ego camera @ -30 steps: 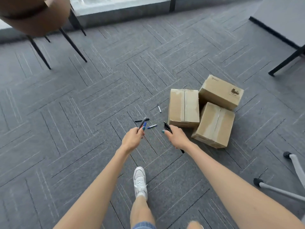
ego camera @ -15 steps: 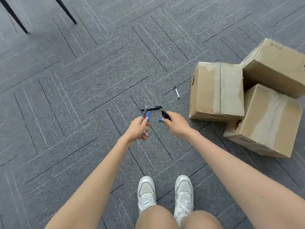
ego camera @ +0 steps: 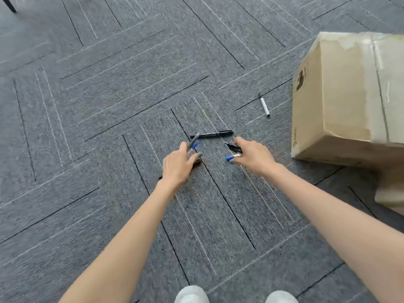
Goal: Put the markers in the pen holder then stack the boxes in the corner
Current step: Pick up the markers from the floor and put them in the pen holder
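Down on the grey carpet floor [ego camera: 87,127], both of the person's bare arms reach forward over a scatter of markers. Her left hand [ego camera: 178,166] has its fingers curled round a small bundle of markers [ego camera: 193,144]: a grey barrel and a blue cap stick out above the knuckles, and a dark tip shows below the wrist, but motion blur keeps me from counting them exactly. Her right hand [ego camera: 253,157] is closed on two more, a black marker [ego camera: 232,147] pointing up-left and a white one with a blue cap [ego camera: 232,157] pointing left.

Two markers lie loose on the carpet. One long black marker [ego camera: 212,134] rests just beyond both hands, nearly level across the view. One white marker with black ends [ego camera: 264,105] lies farther right, near the closest cardboard box [ego camera: 341,101].

That box sits at the right edge, tape across its top. Below it a second pale box corner [ego camera: 391,197] pokes into view. Two white shoe toes [ego camera: 191,295] show at the bottom edge.
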Demonstrator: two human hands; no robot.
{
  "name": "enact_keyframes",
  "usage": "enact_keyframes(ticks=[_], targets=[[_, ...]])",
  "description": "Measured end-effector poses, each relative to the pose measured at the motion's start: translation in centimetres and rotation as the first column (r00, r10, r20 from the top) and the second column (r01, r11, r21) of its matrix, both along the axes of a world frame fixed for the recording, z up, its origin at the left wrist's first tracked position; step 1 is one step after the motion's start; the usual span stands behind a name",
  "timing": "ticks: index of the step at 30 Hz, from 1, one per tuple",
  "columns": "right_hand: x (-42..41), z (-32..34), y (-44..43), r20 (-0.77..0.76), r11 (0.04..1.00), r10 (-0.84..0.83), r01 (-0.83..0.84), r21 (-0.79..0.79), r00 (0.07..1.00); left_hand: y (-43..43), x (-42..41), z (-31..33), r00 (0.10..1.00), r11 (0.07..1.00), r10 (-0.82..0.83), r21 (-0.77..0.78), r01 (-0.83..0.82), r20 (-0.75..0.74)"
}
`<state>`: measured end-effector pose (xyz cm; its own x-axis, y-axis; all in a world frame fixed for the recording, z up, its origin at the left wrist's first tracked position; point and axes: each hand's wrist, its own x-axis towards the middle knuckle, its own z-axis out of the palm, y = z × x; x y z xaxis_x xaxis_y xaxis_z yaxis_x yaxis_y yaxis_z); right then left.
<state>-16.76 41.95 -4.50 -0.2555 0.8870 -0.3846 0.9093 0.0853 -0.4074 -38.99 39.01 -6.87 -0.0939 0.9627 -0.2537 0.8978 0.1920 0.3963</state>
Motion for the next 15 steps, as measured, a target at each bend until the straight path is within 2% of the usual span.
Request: enact_keyframes(ticks=[5,10,13,15], targets=[[0.7,-2.2,0.5,0.089,0.995,0.063,-0.07,0.075,0.994,0.4,-1.6,-1.2,0.984,0.992,-0.126,0.012,0.128,-0.127],[1.5,-2.7,1.0,0.118,0.99,0.071,-0.084,0.117,0.991,0.1,-2.0,-1.8,0.958,0.969,-0.243,0.007,0.247,-0.151],[1.3,-2.6,1.4,0.146,0.982,0.108,-0.129,0.138,0.983,0.3,-1.8,-1.9,0.961,0.968,-0.241,0.043,0.249,-0.139],[1.1,-2.3,2.0,0.124,0.987,0.073,-0.089,0.136,0.99,0.9,-1.5,-1.8,0.965,0.965,-0.236,0.088,0.246,-0.114]])
